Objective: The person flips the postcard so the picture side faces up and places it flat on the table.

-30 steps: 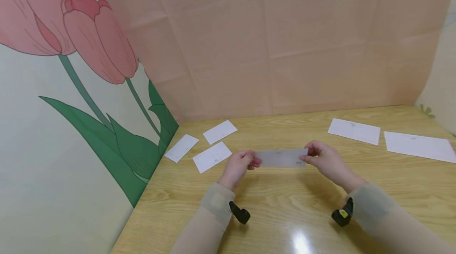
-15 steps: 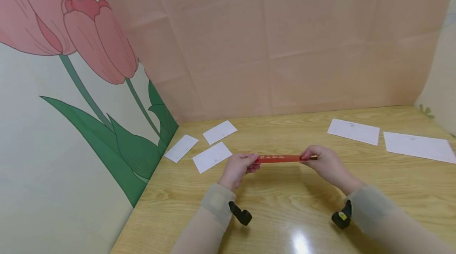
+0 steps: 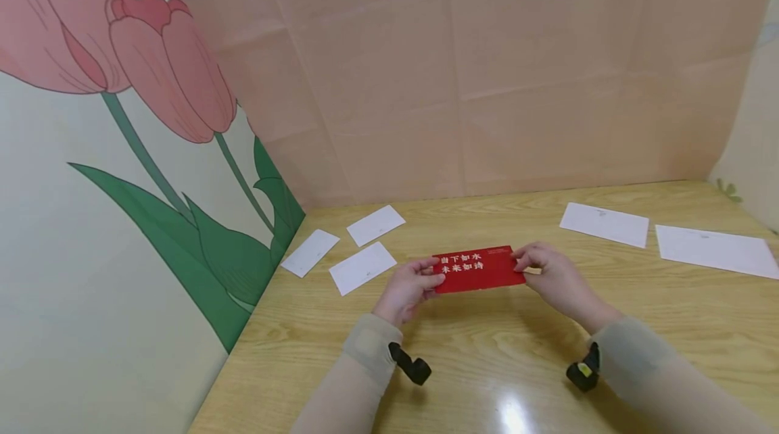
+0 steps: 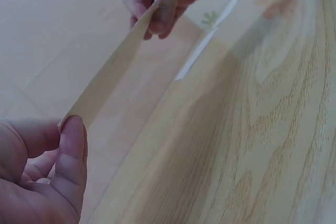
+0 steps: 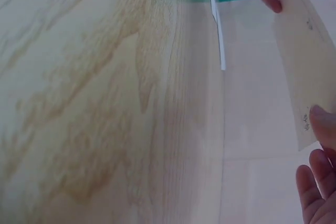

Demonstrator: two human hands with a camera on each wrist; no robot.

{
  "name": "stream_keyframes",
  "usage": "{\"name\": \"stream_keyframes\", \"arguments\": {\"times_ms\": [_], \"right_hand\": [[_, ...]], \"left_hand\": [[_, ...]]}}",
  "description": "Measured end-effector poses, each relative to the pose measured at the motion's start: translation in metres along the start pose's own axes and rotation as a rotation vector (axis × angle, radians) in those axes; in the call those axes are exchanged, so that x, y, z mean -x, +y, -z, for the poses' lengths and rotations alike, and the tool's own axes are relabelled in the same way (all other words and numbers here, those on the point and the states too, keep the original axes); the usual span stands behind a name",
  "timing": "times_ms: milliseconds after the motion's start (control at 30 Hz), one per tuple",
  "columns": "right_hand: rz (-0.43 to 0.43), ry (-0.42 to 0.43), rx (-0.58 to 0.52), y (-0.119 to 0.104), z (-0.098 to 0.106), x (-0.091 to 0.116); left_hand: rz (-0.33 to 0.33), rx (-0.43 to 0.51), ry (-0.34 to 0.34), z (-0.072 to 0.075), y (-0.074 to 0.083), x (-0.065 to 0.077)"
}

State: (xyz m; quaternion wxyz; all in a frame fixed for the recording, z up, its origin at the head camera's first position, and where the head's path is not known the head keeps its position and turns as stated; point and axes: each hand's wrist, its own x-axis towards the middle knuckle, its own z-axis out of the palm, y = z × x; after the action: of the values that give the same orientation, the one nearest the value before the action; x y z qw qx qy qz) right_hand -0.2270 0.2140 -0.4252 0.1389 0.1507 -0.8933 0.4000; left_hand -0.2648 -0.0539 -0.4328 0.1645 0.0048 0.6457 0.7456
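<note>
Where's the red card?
In the head view, the red card is just right of centre, held above the table between the left hand and the right hand.

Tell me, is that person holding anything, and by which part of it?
Yes, a red card, held by its two short ends: the left hand pinches one end, the right hand the other.

Objects present, counted by kind.
One red card (image 3: 487,278); five white cards (image 3: 362,268); two hands (image 3: 406,290); two black wrist cameras (image 3: 416,370); one wooden table (image 3: 481,339); two painted tulips (image 3: 173,76).
</note>
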Motion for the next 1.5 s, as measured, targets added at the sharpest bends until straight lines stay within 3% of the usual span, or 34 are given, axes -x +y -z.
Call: {"name": "stream_keyframes", "arguments": {"times_ms": [100,200,433,600,800,1133,1267,1500], "right_hand": [[-0.004,0.009,0.008,-0.001,0.0,-0.001],[-0.081,0.01,-0.004,-0.003,0.002,0.0],[-0.394,-0.148,-0.35,-0.005,0.006,-0.003],[-0.492,-0.267,-0.424,-0.007,0.007,-0.005],[-0.485,-0.349,-0.384,-0.006,0.006,-0.004],[-0.421,-0.374,-0.344,0.003,-0.008,-0.001],[-0.43,-0.374,-0.274,0.005,-0.012,0.0],[-0.463,-0.391,-0.205,0.009,-0.014,-0.002]], "left_hand": [[0.007,-0.003,0.012,0.0,0.0,-0.001],[0.007,-0.016,0.02,0.0,0.0,0.0],[-0.003,-0.04,0.023,0.0,-0.001,0.001],[-0.022,-0.08,0.008,0.0,-0.004,0.001],[-0.04,-0.213,0.0,0.0,-0.008,0.002],[-0.089,-0.482,-0.055,-0.002,-0.016,0.0],[-0.089,-0.503,-0.043,-0.002,-0.019,-0.002],[-0.041,-0.454,-0.023,-0.002,-0.022,-0.006]]}}
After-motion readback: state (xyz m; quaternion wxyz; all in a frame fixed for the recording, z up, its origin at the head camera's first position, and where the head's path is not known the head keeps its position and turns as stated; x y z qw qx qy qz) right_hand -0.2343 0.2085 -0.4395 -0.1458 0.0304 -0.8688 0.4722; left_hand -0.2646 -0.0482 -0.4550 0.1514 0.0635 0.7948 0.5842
